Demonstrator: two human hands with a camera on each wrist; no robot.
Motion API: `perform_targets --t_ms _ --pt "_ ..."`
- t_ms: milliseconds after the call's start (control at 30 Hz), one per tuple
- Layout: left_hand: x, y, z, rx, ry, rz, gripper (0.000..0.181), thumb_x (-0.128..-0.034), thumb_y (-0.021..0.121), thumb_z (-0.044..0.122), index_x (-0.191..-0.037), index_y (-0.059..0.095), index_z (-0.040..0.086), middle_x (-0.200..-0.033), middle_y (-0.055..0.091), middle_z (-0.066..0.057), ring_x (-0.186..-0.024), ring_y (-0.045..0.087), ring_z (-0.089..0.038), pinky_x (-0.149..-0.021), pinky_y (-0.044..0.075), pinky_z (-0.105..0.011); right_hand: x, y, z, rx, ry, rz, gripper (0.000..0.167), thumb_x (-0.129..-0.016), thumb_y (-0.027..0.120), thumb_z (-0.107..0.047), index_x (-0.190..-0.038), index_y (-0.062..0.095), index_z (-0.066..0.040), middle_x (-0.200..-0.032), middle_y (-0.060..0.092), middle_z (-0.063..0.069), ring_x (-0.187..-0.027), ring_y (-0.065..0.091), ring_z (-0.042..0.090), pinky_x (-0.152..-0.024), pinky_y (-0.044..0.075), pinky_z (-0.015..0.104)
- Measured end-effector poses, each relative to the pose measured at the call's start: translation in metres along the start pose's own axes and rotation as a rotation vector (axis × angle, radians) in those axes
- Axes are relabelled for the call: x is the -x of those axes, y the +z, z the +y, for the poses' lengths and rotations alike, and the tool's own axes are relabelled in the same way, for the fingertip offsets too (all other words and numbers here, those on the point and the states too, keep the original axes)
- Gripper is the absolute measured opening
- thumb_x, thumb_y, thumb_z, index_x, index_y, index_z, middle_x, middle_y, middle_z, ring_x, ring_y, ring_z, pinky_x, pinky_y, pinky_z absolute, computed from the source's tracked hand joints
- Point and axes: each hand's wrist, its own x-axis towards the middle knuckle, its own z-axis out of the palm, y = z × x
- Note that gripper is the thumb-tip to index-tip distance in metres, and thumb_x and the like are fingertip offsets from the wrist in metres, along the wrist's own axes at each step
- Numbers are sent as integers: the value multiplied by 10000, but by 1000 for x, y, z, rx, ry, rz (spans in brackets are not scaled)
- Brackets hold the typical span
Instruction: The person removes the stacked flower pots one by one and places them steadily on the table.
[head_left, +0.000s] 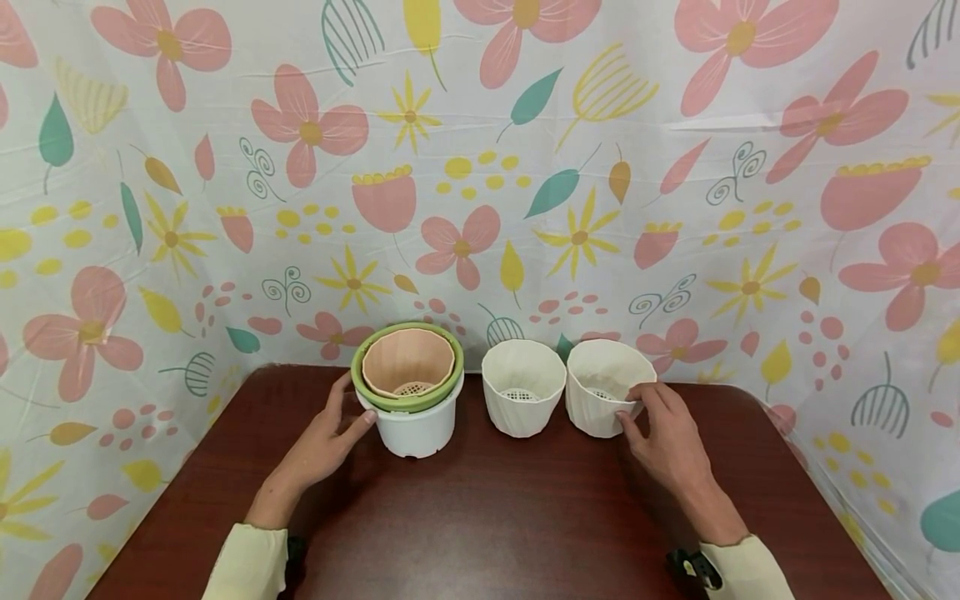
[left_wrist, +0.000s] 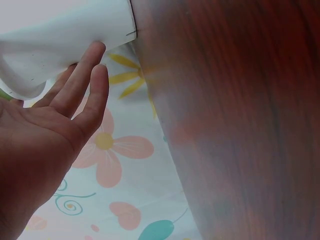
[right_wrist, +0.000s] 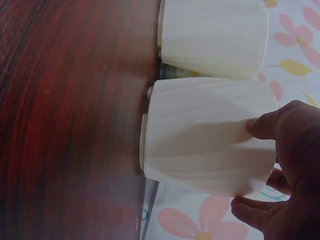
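Observation:
In the head view, a peach pot (head_left: 408,358) sits inside a green pot (head_left: 358,375), and both are nested in a white plastic flowerpot (head_left: 416,429). My left hand (head_left: 318,442) lies against the left side of this stack, thumb near the white rim; in the left wrist view its extended fingers (left_wrist: 82,82) touch the white wall. Farther right, two cream fluted flowerpots stand upright side by side, a middle one (head_left: 522,412) and a right one (head_left: 592,408). My right hand (head_left: 667,437) holds the right one near its rim, thumb on the front wall and fingers farther round.
A dark reddish-brown wooden table (head_left: 480,533) bears the pots near its back edge. Right behind it hangs a white sheet (head_left: 480,167) printed with flowers, which also runs along both sides. The two cream pots stand close together, with a gap between them and the stack.

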Motion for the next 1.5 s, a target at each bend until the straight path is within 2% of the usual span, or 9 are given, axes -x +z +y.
perform_targets --t_ms 500,833,1267,1500 --pt "-1 0 -2 -6 -10 -4 782 -1097 584 455 -1683 90 301 -1482 511 -160 -1224 686 -320 -1045 512 -594 -1 -1 0 -15 -8 17 356 -797 900 -9 -1056 655 -13 -995 635 132 -880 554 251 -727 483 457" --pt "-1 0 -4 5 -3 -11 770 -1103 577 444 -1682 85 319 -1478 510 -161 -1219 686 -311 -1043 514 -583 -2 -5 -2 -35 18 7 412 -820 889 -26 -1164 667 11 -1157 656 167 -1056 618 353 -849 532 547" --pt "-1 0 -4 7 -2 -12 767 -1103 577 445 -1681 87 330 -1477 512 -159 -1228 682 -321 -1039 519 -582 -5 -10 -2 -29 -27 40 444 -813 893 -34 -1197 675 14 -1168 663 155 -1052 622 334 -855 491 477" --pt "-1 0 -3 6 -13 -13 777 -1101 575 457 -1684 81 320 -1486 508 -169 -1237 679 -324 -1039 519 -590 -7 -13 -3 -21 -23 38 449 -807 897 -36 -1194 673 13 -1171 659 156 -1057 620 341 -867 501 497"
